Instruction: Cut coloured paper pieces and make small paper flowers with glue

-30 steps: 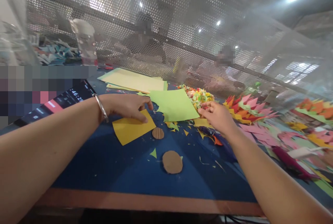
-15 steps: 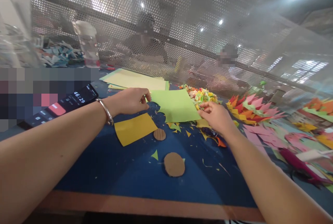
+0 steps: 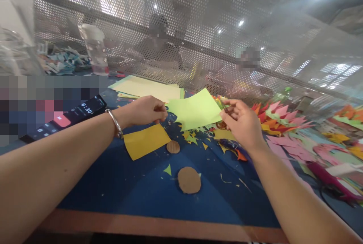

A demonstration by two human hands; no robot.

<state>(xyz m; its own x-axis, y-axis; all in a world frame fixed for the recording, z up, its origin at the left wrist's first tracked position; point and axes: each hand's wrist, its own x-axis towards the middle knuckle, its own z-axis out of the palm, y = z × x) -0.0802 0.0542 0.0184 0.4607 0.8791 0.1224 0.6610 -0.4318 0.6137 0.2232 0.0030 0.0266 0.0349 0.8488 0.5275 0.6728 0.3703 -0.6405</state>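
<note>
A light green sheet of paper (image 3: 197, 111) is raised above the table, tilted, its right corner up against my right hand (image 3: 242, 123). The thumb and fingers of that hand are closed, and a thin dark object, perhaps scissors, shows between them. My left hand (image 3: 151, 110), a silver bangle at its wrist, is closed at the sheet's left edge; its fingertips are partly hidden. Below it lies a yellow sheet of paper (image 3: 146, 142). A small brown disc (image 3: 172, 147) touches that sheet's right corner, and a larger cardboard disc (image 3: 189, 180) lies nearer to me.
Pale paper sheets (image 3: 147, 88) are stacked behind my left hand. A phone (image 3: 90, 108) and a bottle (image 3: 95, 49) are at left. Paper scraps (image 3: 193, 138) litter the middle. Red and pink paper points (image 3: 279, 117) stand at right. A perforated screen (image 3: 195, 28) rises behind.
The green sheet has tilted, its far edge rising to a corner. My right hand has turned and moved slightly right and up, and the dark object in it now shows.
</note>
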